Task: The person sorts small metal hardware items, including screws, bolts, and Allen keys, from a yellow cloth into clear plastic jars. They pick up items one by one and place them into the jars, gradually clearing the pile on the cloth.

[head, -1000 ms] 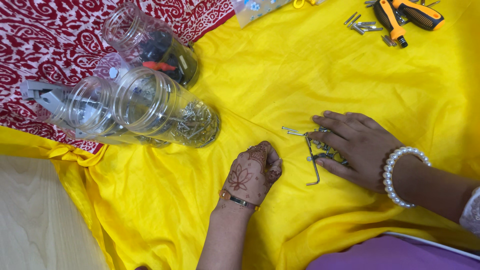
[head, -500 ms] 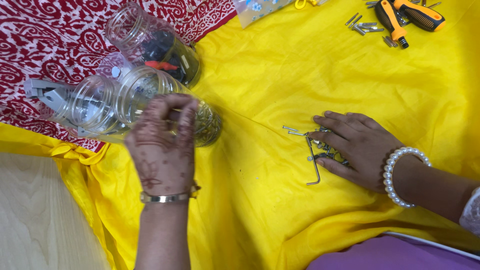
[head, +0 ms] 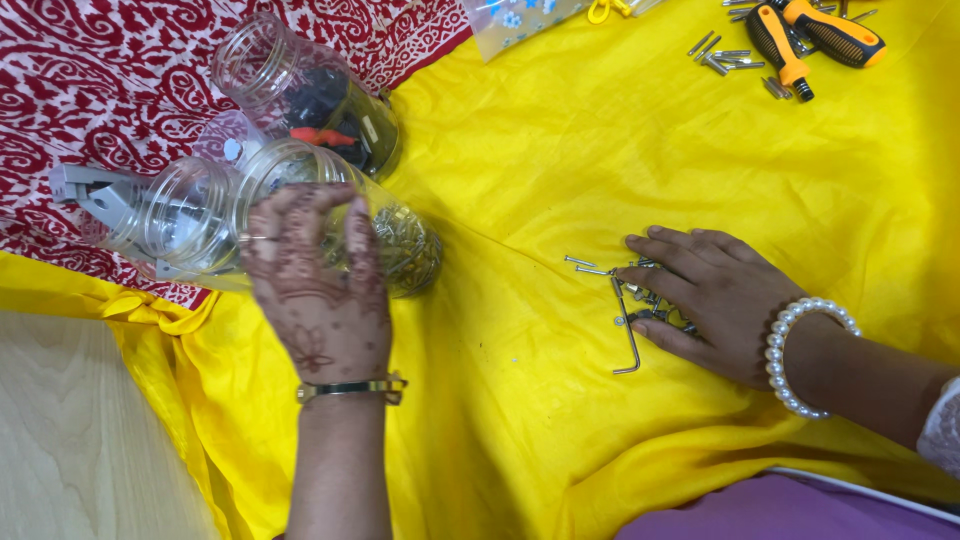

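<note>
Clear plastic jar of screws (head: pixel 395 240), lying on its side under the left hand (head: pixel 320 290), long axis slanting from the open mouth beyond the fingertips (head: pixel 285 200) to the base beside the thumb. Since half a second ago, fingers spread flatter over the jar, resting rather than clamped. Right hand (head: pixel 715 300) unmoved, fingers open and flat on the loose screws and hex key (head: pixel 627 335).

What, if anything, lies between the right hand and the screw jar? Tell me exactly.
Nothing visible does. Between the right hand, spread over a small pile of screws and a hex key, and the screw jar lies only wrinkled yellow cloth. The left hand covers the jar's open end on its far side.
</note>
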